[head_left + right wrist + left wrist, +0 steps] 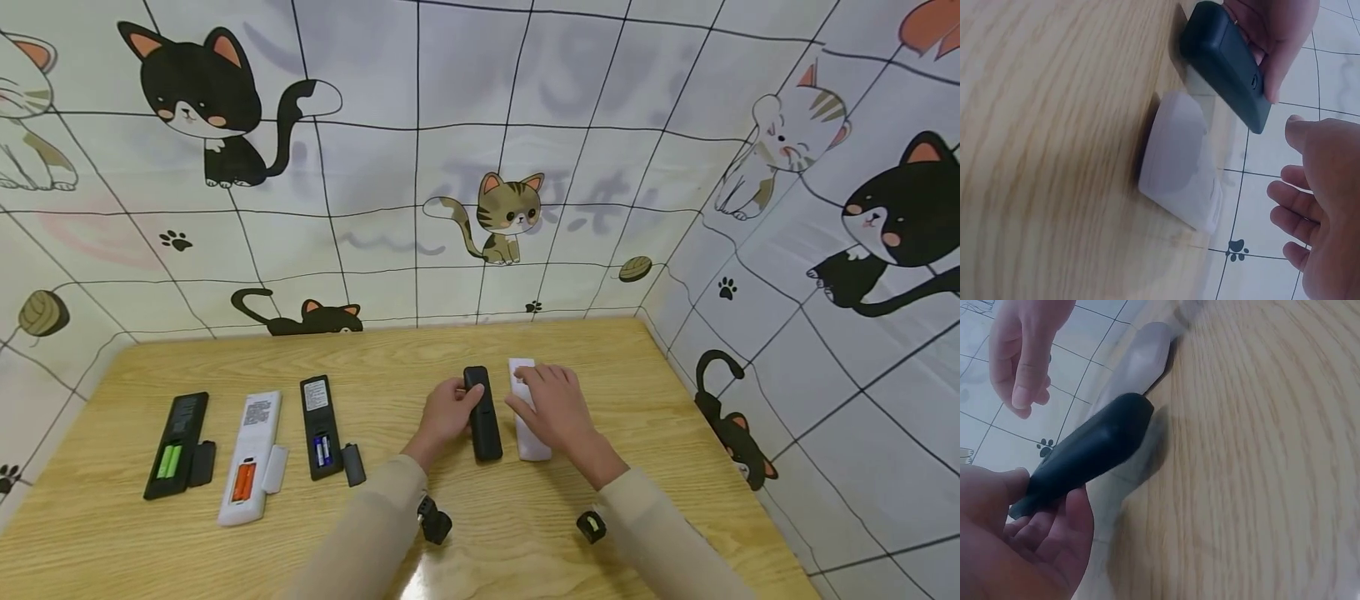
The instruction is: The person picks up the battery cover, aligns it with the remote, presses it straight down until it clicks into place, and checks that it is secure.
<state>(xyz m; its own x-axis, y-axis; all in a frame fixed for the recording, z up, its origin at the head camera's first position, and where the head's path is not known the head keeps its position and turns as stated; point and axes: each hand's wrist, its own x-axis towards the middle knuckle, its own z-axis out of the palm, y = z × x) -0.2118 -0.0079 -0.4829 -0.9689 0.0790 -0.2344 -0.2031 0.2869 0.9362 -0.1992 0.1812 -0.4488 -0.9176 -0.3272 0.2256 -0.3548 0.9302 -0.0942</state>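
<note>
My left hand (447, 414) grips a black remote control (486, 425) between thumb and fingers, and the left wrist view shows its near end raised off the table. Just to the right, a white remote control (534, 446) lies on the table. My right hand (557, 408) is over this white remote, its fingers loosely bent and holding nothing. In the right wrist view, a gap separates the right fingers from the white remote (1175, 150). A small mark shows on the black remote's upper face (1229, 69).
On the left lie a black remote (183, 421) with green batteries (169, 461), a white remote (255, 429) with orange batteries (243, 482), and another black remote (317, 415) with blue batteries (322, 450). Their detached covers lie alongside. A cat-patterned cloth wall (375, 167) borders the wooden table (420, 350).
</note>
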